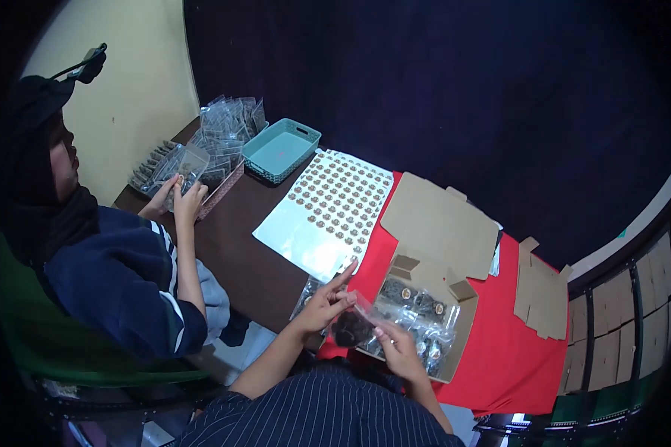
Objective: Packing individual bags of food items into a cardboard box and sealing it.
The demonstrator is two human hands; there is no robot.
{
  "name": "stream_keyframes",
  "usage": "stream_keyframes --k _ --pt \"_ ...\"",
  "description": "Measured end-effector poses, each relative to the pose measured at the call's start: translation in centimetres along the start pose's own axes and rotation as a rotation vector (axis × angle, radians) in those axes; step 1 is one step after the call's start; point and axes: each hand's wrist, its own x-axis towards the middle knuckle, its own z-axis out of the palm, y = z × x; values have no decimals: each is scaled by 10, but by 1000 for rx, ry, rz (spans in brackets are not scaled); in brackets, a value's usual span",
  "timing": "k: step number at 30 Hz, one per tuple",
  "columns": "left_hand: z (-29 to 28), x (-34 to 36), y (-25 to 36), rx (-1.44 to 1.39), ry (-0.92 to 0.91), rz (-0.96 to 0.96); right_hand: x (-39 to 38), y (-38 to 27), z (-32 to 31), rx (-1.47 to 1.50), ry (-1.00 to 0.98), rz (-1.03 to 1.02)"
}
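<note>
Between my hands is a small clear plastic bag (353, 328) with dark contents, tilted in front of my body. The thumb and lower fingers of my left hand (322, 307) pinch its upper left edge, while the index finger points out to the near corner of a sticker sheet (334, 195). My right hand (401, 353) grips the bag's right edge between thumb and fingers. Just beyond, an open cardboard box (466, 328) holds several clear bags (423, 307) with dark contents and round stickers.
On my left a co-worker (127, 276) handles a clear packet (190, 167) over a pink basket (222, 192) heaped with packets. A teal basket (282, 151) stands behind the sheet. A flattened carton (538, 296) lies on the red cloth (492, 365); stacked cartons (611, 313) are at far right.
</note>
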Motion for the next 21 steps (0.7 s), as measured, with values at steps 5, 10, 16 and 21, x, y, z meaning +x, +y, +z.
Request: stream_keyframes --k 5,10,16,21 --pt "13 1 3 25 9 41 -6 8 2 89 87 378" --pt "51 -10 -36 598 -77 202 7 30 -19 53 420 194" --pt "67 1 -34 450 -145 168 3 26 -11 -243 422 19" --pt "70 5 -30 468 -84 205 3 35 -12 -134 323 -96"
